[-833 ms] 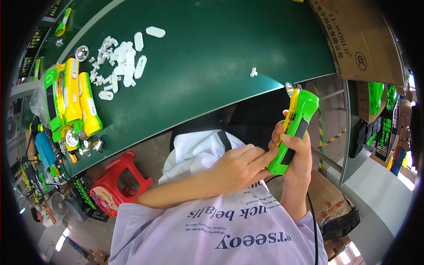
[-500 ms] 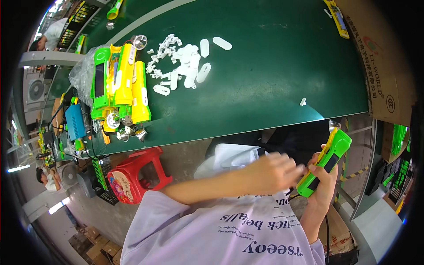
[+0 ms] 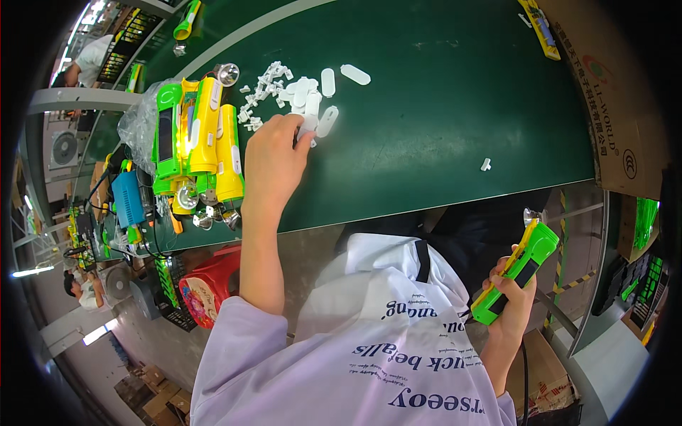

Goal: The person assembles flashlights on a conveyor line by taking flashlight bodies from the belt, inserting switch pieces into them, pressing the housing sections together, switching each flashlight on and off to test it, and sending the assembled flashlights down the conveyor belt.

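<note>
Left hand [image 3: 277, 153] at white plastic ovals [image 3: 328, 82], can't tell if pinching; right hand [image 3: 511, 295] clutching green-yellow plastic flashlight [image 3: 534, 247] past surface [image 3: 440, 121] edge, slip could drop it.

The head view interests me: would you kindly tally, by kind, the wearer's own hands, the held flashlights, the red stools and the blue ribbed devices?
Left hand and right hand: 2
Held flashlight: 1
Red stool: 1
Blue ribbed device: 1
Total: 5

Smooth bench [image 3: 440, 106], plastics
Torch [image 3: 544, 245], 4 o'clock: glossy plastic. White pieces [image 3: 302, 92], 11 o'clock: smooth plastic. Carton [image 3: 621, 99], 2 o'clock: cardboard.
</note>
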Action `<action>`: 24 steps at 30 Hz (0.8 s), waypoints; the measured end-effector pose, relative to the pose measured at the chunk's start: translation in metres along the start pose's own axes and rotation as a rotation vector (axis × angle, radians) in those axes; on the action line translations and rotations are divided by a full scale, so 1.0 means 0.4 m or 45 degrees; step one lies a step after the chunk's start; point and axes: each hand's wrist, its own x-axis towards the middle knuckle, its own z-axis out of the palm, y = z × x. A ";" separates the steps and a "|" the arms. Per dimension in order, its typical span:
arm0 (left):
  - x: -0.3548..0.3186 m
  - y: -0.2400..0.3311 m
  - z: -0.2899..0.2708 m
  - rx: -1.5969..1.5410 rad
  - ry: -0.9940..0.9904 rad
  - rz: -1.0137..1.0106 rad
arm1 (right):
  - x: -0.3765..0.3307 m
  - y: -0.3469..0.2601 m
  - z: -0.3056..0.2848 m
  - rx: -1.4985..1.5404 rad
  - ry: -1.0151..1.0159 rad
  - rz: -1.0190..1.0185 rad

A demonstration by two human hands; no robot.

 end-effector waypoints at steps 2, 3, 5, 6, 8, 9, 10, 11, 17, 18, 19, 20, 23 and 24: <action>0.000 0.002 0.005 -0.010 0.007 -0.037 | 0.001 -0.001 0.005 -0.016 -0.006 -0.007; 0.000 0.004 0.008 -0.018 0.016 -0.076 | 0.001 -0.002 0.004 -0.032 -0.015 -0.014; 0.002 0.013 0.009 0.040 0.016 -0.075 | 0.004 0.001 0.001 -0.041 -0.020 -0.013; 0.004 0.019 0.008 0.102 0.017 -0.076 | 0.006 0.001 0.000 -0.049 -0.029 -0.012; 0.008 0.033 0.007 0.183 -0.009 -0.068 | 0.007 0.001 -0.003 -0.055 -0.039 -0.014; 0.009 0.036 0.008 0.266 -0.035 -0.058 | 0.006 0.001 -0.004 -0.058 -0.046 -0.015; 0.009 0.034 0.010 0.265 -0.038 -0.059 | 0.007 0.002 -0.006 -0.060 -0.045 -0.013; 0.010 0.030 0.013 0.285 -0.019 0.017 | 0.008 0.003 -0.006 -0.058 -0.055 -0.011; -0.014 0.083 -0.006 0.077 -0.070 0.487 | 0.017 0.010 -0.006 -0.064 -0.051 0.054; -0.018 0.100 -0.004 0.017 -0.076 0.781 | 0.017 0.011 -0.007 -0.070 -0.050 0.059; -0.025 0.109 0.007 0.009 -0.081 0.780 | 0.016 0.012 -0.008 -0.076 -0.047 0.063; -0.032 0.118 0.021 -0.027 -0.124 0.789 | 0.017 0.013 -0.008 -0.068 -0.043 0.063; -0.042 0.130 0.044 -0.076 -0.119 0.825 | 0.024 0.020 -0.004 -0.056 -0.081 0.087; -0.048 0.136 0.050 -0.102 -0.092 0.824 | 0.025 0.018 0.002 -0.060 -0.098 0.087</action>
